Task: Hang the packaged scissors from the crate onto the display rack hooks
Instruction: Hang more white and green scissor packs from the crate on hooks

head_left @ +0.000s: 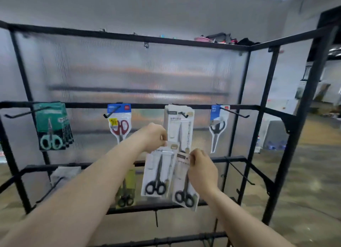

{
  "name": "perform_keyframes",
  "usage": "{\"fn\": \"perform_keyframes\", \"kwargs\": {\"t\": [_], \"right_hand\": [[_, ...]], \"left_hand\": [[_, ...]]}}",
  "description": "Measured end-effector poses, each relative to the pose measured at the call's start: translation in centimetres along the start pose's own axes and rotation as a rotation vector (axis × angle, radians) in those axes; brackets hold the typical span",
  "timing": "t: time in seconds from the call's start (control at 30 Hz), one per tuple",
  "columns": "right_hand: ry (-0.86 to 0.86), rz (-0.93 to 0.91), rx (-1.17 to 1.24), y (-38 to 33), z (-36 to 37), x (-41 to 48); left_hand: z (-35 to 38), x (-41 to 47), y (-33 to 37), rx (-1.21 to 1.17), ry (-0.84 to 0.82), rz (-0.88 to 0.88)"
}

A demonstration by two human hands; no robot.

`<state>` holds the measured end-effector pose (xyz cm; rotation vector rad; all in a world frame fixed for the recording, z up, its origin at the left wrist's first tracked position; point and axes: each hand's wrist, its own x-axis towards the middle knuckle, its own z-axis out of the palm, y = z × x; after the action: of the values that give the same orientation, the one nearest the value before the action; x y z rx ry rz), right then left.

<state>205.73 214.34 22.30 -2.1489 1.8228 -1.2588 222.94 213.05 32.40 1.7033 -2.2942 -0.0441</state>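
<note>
Your forearms reach in from below, each hand pinching the top edge of its own scissors pack: your left hand [156,137] holds the left pack [158,171], your right hand [202,165] the right pack [184,187]. Both hang long axis down, header cards up, just below the white pack [180,128] already on the middle hook [183,114]. That hook lies straight above your left hand, the nearer one, so its pack looks likeliest to go up first. No crate is in view.

Shop-like space, black display rack [245,106], hooks, hanging packaged scissors [120,125]
</note>
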Motion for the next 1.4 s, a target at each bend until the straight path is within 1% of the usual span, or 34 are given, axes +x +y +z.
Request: {"fn": "perform_keyframes", "kwargs": {"t": [0.07, 0.17, 0.27, 0.4, 0.5, 0.63, 0.87, 1.0, 1.2, 1.3, 1.4], "right_hand": [[0.006, -0.037, -0.02, 0.8, -1.7, 0.8], [0.034, -0.169, 0.01, 1.3, -3.7, 1.6], [0.055, -0.253, 0.069, 1.0, -5.0, 2.8], [0.063, -0.316, 0.074, 0.4, -5.7, 4.2], [0.063, -0.34, 0.094, 0.3, -6.0, 5.2], [0.051, -0.325, 0.115, 0.4, -5.9, 6.5], [0.078, -0.384, 0.242, -0.1, -5.5, 8.5], [0.111, -0.43, 0.266, -0.3, -5.2, 9.2], [0.094, -0.437, 0.248, -0.5, -4.9, 9.7], [0.084, -0.453, 0.241, -0.8, -4.7, 10.1], [0.083, -0.459, 0.239, -1.3, -4.7, 11.0]], "left_hand": [[-1.3, 0.7, 1.1, 0.006, 0.086, -0.008], [-3.2, 1.6, 2.7, -0.017, 0.192, -0.029], [-4.2, 2.3, 4.1, -0.065, 0.23, -0.027], [-4.1, 3.4, 5.7, -0.088, 0.226, -0.008], [-3.9, 4.3, 6.5, -0.098, 0.225, -0.046], [-3.5, 5.3, 6.7, -0.093, 0.156, -0.108], [-4.3, 6.0, 7.1, -0.137, 0.033, -0.125], [-5.4, 6.4, 7.0, -0.184, 0.038, -0.157], [-5.0, 7.3, 6.2, -0.081, 0.008, -0.176], [-4.7, 7.7, 5.1, -0.097, 0.088, -0.173], [-4.8, 8.3, 4.2, 0.135, 0.234, -0.176]]}}
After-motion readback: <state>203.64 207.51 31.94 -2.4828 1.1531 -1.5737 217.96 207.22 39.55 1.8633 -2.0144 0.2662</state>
